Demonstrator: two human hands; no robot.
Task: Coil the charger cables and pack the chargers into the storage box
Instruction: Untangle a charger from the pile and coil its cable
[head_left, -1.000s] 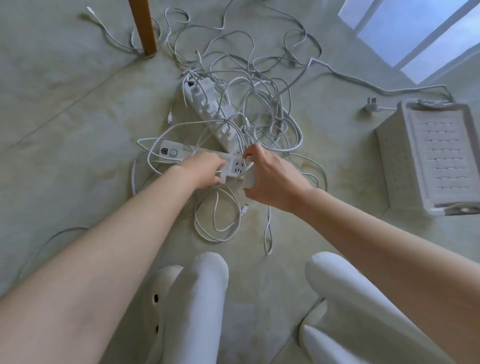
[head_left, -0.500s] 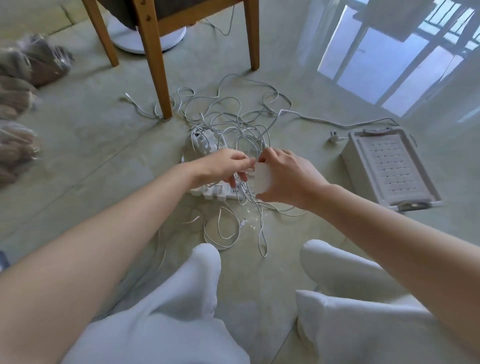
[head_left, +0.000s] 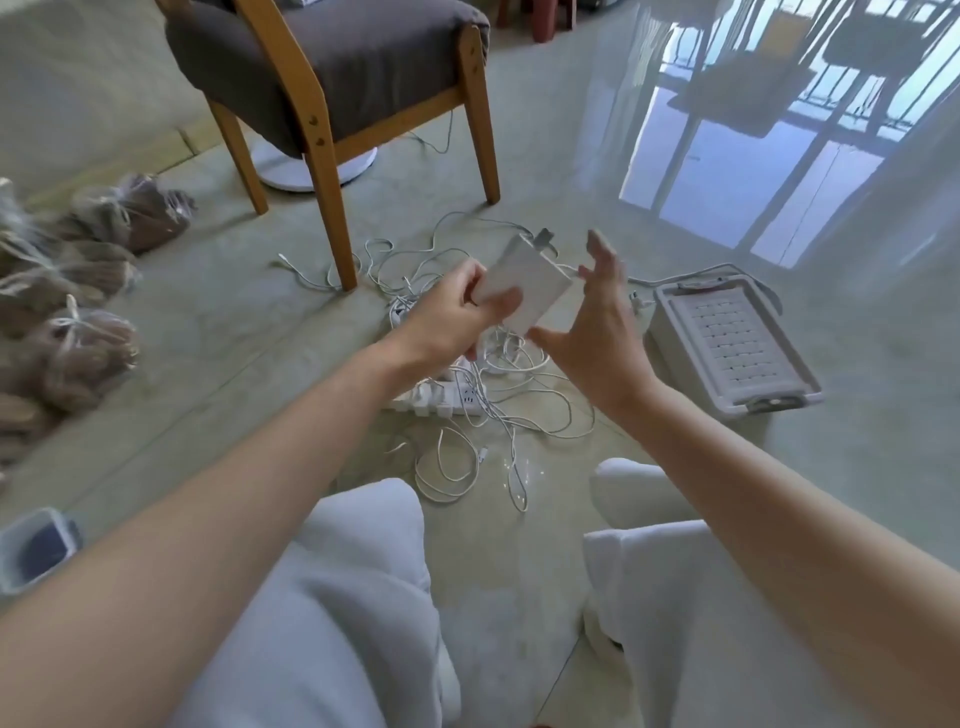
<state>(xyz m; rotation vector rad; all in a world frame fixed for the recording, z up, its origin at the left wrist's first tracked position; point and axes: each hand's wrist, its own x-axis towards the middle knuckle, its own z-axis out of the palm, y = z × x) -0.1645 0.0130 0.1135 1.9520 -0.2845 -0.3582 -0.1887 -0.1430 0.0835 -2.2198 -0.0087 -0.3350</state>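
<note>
My left hand grips a flat white charger brick by its near corner and holds it up above the floor, plug prongs pointing away from me. My right hand is spread just to the right of the brick, fingers straight, holding nothing. Below both hands a tangle of white cables lies around a white power strip on the floor. The white storage box sits on the floor to the right, an arm's length from my right hand.
A wooden chair with a grey cushion stands behind the cables, one leg among them. Tied bags lie at the left. A small plastic container sits at the near left. My knees in white trousers are below.
The charger brick has come off the power strip and passed from my right hand to my left, which lifted it. My right hand let go and spread. The view tilted up.
</note>
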